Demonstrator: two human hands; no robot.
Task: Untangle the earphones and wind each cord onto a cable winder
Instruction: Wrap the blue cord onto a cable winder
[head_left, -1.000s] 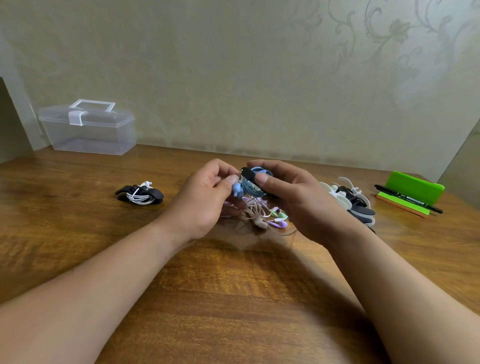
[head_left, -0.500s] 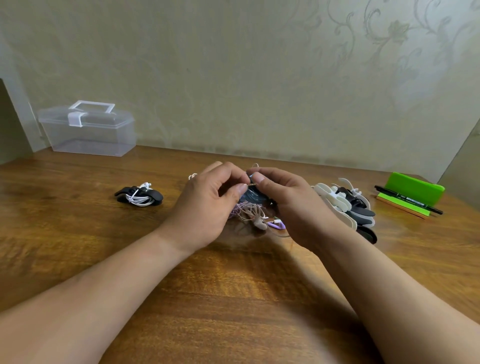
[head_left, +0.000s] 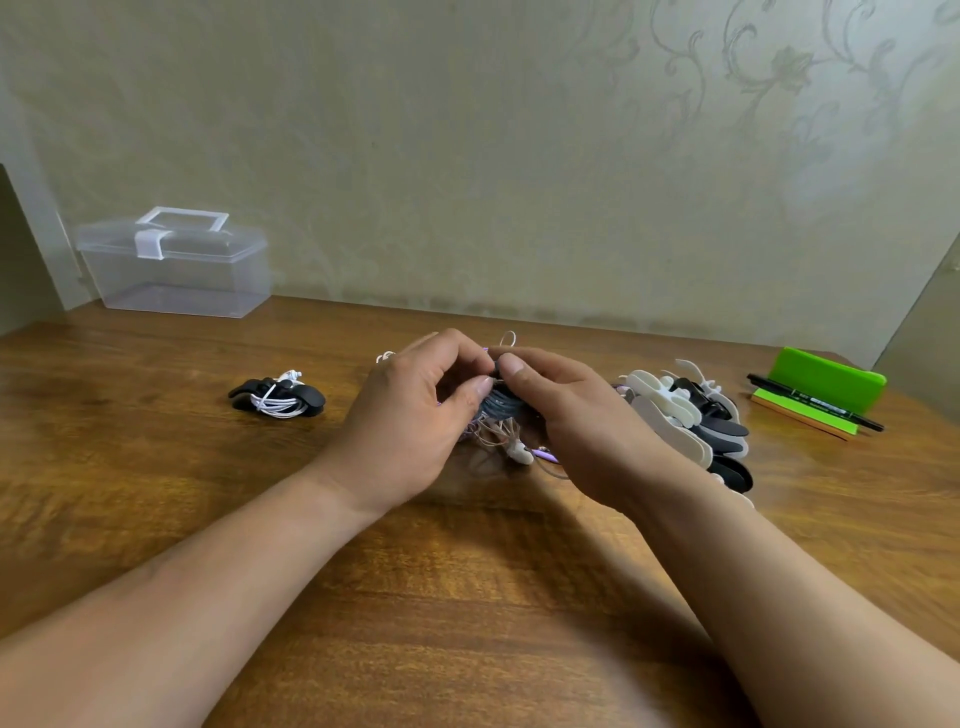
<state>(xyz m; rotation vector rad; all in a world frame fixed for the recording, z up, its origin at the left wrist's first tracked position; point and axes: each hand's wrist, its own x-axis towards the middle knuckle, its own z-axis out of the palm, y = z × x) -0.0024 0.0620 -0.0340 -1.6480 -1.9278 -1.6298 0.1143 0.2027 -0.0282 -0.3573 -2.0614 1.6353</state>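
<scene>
Head view: left hand (head_left: 410, 426) and right hand (head_left: 576, 415) meeting fingertip to fingertip, fingers curled, pinching blue-grey cord coil (head_left: 500, 408). Probably clamped so to stop turns slackening. Just below fingers, tangle of pale earphones (head_left: 506, 441) lying on table (head_left: 467, 597). Beyond right knuckles, spare winders pile (head_left: 675, 410), handy for next cord. Well left of left fingers, finished white-cord winder (head_left: 278, 397), set aside.

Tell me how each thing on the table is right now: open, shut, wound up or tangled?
Clear box, lid shut.
Black winder, white cord wound on, lying alone.
Grey-blue cord, coiled, pinched by left hand and right hand.
Tangled earphones, loose heap under the hands.
Spare winders, piled, no cord seen on them.
Pen, lying on the green pad.
</scene>
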